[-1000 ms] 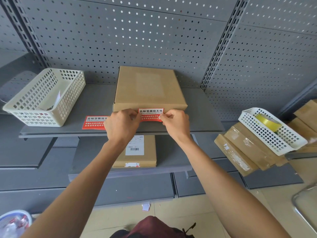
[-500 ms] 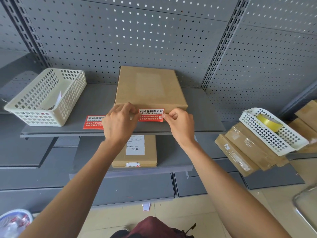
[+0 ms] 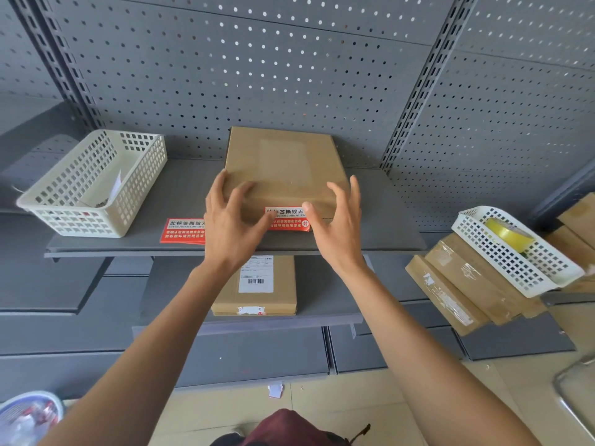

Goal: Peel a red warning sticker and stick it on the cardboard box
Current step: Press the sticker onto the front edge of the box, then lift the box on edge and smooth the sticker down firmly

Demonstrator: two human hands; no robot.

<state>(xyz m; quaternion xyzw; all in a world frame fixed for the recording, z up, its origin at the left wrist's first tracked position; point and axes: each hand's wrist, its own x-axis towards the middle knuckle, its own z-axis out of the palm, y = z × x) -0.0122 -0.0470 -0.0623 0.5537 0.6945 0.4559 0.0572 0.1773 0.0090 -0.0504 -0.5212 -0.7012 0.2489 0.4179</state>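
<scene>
A flat cardboard box (image 3: 285, 169) lies on the grey shelf (image 3: 180, 194). A red warning sticker (image 3: 288, 218) with white lettering is stuck over the box's front edge and hangs down its front face. My left hand (image 3: 233, 228) hovers at the box's front left corner, fingers spread, holding nothing. My right hand (image 3: 338, 225) hovers at the front right corner, also spread, partly covering the sticker's right end. A second red sticker sheet (image 3: 183, 231) lies on the shelf left of my left hand.
A cream plastic basket (image 3: 93, 185) stands on the shelf at the left. A white basket (image 3: 515, 252) holding a yellow tape roll (image 3: 507, 235) rests on stacked cardboard boxes (image 3: 460, 284) at the right. A labelled box (image 3: 256, 286) sits on the lower shelf.
Both hands have let go of the sticker and spread open at the box's front corners. The sticker stays on the box's front edge.
</scene>
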